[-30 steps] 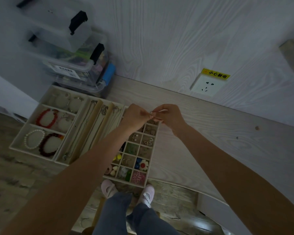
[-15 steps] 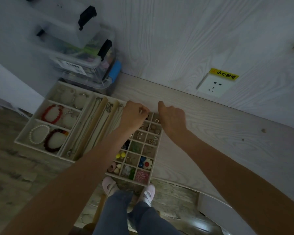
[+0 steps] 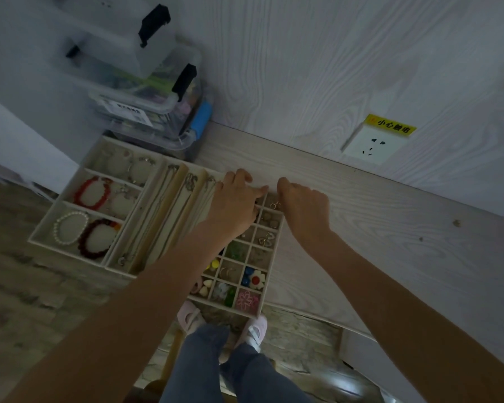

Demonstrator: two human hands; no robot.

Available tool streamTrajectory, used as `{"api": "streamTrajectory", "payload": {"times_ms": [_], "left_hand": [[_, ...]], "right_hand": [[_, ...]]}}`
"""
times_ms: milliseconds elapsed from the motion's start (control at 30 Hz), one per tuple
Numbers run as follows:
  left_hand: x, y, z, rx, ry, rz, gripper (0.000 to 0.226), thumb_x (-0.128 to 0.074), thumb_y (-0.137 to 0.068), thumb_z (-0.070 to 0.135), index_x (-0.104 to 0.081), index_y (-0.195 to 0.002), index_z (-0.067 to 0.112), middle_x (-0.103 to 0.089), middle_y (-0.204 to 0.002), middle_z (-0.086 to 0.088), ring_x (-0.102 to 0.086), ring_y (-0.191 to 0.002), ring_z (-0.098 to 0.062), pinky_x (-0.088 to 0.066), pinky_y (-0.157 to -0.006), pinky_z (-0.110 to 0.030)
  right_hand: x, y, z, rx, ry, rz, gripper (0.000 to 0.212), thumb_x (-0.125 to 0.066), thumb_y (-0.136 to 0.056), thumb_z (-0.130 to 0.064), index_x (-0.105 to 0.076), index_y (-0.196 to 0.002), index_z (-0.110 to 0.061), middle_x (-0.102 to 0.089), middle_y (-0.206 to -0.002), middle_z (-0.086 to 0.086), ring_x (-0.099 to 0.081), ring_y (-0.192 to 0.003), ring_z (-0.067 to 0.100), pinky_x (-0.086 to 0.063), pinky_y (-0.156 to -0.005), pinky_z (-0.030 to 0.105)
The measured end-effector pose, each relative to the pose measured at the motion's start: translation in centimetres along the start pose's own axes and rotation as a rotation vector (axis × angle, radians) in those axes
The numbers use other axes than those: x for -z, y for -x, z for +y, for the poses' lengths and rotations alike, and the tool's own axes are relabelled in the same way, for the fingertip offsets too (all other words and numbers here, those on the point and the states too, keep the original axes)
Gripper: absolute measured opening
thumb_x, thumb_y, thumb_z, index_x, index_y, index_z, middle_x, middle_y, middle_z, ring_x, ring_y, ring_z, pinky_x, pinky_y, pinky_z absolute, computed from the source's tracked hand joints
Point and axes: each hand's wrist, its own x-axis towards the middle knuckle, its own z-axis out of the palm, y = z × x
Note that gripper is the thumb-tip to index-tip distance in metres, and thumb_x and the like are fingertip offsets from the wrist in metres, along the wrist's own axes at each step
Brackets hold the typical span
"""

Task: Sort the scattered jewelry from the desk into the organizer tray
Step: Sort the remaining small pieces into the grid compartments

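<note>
Dim light. Left hand [image 3: 235, 204] covers far-left cells of organizer tray [image 3: 271, 258]; its fingers curl down, and whether they grip anything cannot be told. Right hand [image 3: 302, 205] sits at tray's far right corner, fingers curled under and hidden, grasp unclear. Small gold earring [image 3: 275, 204] lies in far cell between both hands. Forearm hides tray's left column. Bracelet tray [image 3: 70, 189] left, necklace tray [image 3: 169, 207] between. Clear storage boxes [image 3: 146, 91] behind; wall socket [image 3: 373, 144] right.

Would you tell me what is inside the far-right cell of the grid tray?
A small gold earring lies in the grid tray. The right hand hides part of that cell.
</note>
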Motion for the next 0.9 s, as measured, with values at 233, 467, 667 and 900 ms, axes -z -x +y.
{"api": "streamTrajectory", "payload": {"times_ms": [233,467,667,900], "left_hand": [[0.5,0.0,0.3,-0.01,-0.039,-0.036,0.057,-0.054,-0.091,0.021,-0.035,-0.142,0.037,-0.032,-0.137,-0.005,-0.032,-0.126,-0.024,-0.033,-0.1,-0.037],[1.4,-0.2,0.5,-0.037,-0.107,-0.085,0.06,-0.055,-0.089,0.021,-0.033,-0.143,0.036,-0.033,-0.136,-0.008,-0.032,-0.125,-0.025,-0.032,-0.101,-0.039],[1.5,0.0,0.7,-0.039,-0.125,-0.092,0.061,-0.055,-0.089,0.021,-0.031,-0.144,0.035,-0.033,-0.137,-0.008,-0.033,-0.125,-0.025,-0.032,-0.102,-0.04],[1.6,0.2,1.8,0.007,-0.019,-0.03,0.051,-0.053,-0.09,0.019,-0.041,-0.138,0.028,-0.036,-0.139,-0.004,-0.034,-0.126,-0.023,-0.032,-0.101,-0.038]], "right_hand": [[-1.1,1.5,1.9,0.036,-0.16,0.082,0.031,-0.064,-0.073,0.01,-0.071,-0.098,-0.007,-0.059,-0.113,0.017,-0.059,-0.096,0.031,-0.045,-0.048,0.028],[-0.7,1.2,1.6,0.096,-0.037,-0.103,0.035,-0.048,-0.088,0.0,-0.066,-0.115,-0.012,-0.033,-0.146,0.012,-0.038,-0.125,0.027,-0.04,-0.077,0.031],[-0.2,1.1,1.3,0.125,0.015,-0.154,0.034,-0.045,-0.092,-0.008,-0.061,-0.121,-0.016,-0.024,-0.15,0.009,-0.03,-0.13,0.023,-0.039,-0.084,0.029],[0.4,1.5,2.8,0.019,-0.241,-0.073,0.043,-0.046,-0.088,0.002,-0.058,-0.127,-0.014,-0.037,-0.141,0.007,-0.039,-0.122,0.022,-0.05,-0.077,0.033]]}}
